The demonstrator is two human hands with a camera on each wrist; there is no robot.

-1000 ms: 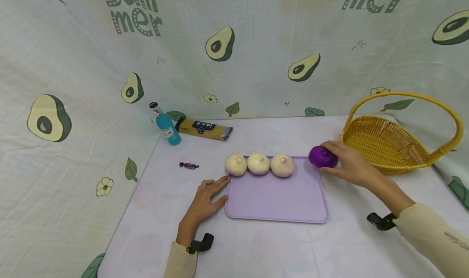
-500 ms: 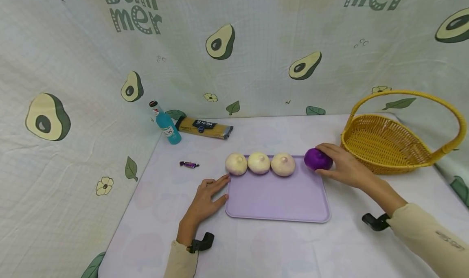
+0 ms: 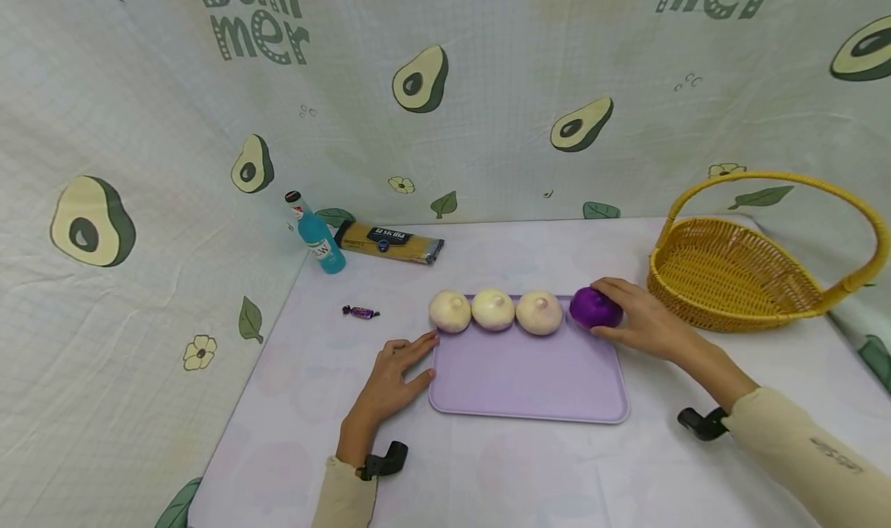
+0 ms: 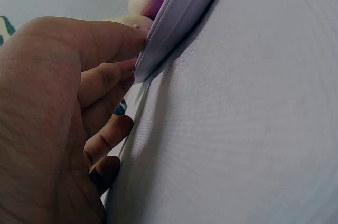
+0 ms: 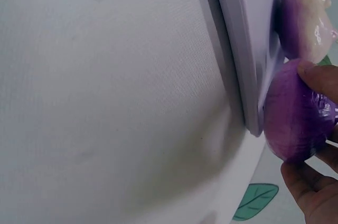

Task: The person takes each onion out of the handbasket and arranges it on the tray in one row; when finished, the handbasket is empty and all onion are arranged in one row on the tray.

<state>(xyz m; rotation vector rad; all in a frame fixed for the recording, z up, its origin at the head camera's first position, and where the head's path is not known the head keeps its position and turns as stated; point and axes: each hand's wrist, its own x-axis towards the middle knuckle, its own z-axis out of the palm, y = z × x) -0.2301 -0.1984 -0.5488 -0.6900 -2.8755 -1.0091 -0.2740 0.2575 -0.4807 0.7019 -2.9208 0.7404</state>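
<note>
In the head view, my right hand (image 3: pixel 643 319) grips a round, glossy purple onion (image 3: pixel 595 308) between thumb and fingers at the back right corner of a lilac tray (image 3: pixel 529 381). The right wrist view shows the purple onion (image 5: pixel 296 113) overlapping the tray's corner, thumb on one side and fingers on the other. Along the tray's back edge sit three cream onions, left (image 3: pixel 449 311), middle (image 3: pixel 493 310) and right (image 3: pixel 539 313), their lower parts purple. My left hand (image 3: pixel 390 381) rests at the tray's left edge, extended fingertips touching the rim (image 4: pixel 158 49).
A yellow wicker basket (image 3: pixel 738 311) with a tall handle stands at the right, just behind my right hand. At the back left are a blue bottle (image 3: pixel 322 242) and a yellow pasta packet (image 3: pixel 390 244). A purple wrapped candy (image 3: pixel 360 312) lies left of the tray.
My right hand has carried the purple onion leftward and slightly nearer, from beside the tray's corner to over it, closer to the right cream onion. The left hand has stayed at the tray's edge.
</note>
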